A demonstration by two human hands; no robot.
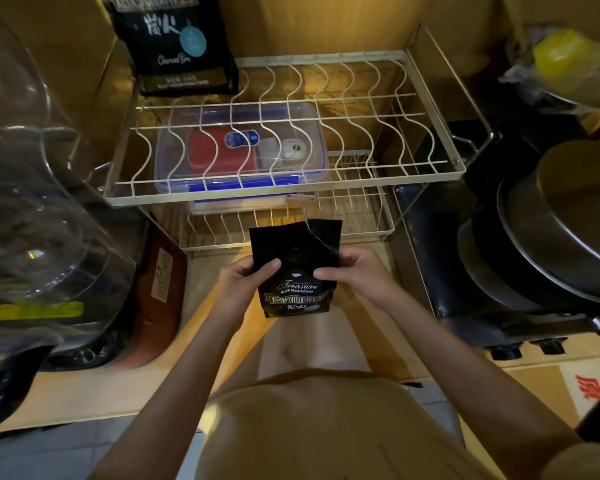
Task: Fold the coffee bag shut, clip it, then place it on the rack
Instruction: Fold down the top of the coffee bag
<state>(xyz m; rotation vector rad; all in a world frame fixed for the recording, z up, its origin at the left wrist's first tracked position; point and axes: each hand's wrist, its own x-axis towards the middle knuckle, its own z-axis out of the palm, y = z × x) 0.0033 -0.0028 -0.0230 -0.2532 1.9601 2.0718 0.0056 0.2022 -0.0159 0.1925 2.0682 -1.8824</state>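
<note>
I hold a small black coffee bag point(293, 265) upright in front of me, its label facing me. Its top edge is torn open, with a rip running down from the upper right. My left hand point(245, 282) grips the bag's left side, thumb across the front. My right hand point(352, 271) grips its right side, thumb on the front. The white wire rack point(444, 157) stands just beyond the bag, with an upper tier and a lower tier point(378, 230). No clip is visible.
A larger black coffee bag point(177, 43) stands on the rack's back left corner. A clear box with blue lid point(239, 150) lies under the upper tier. A glass jar point(32, 202) is at the left, stacked pots point(551, 237) at the right.
</note>
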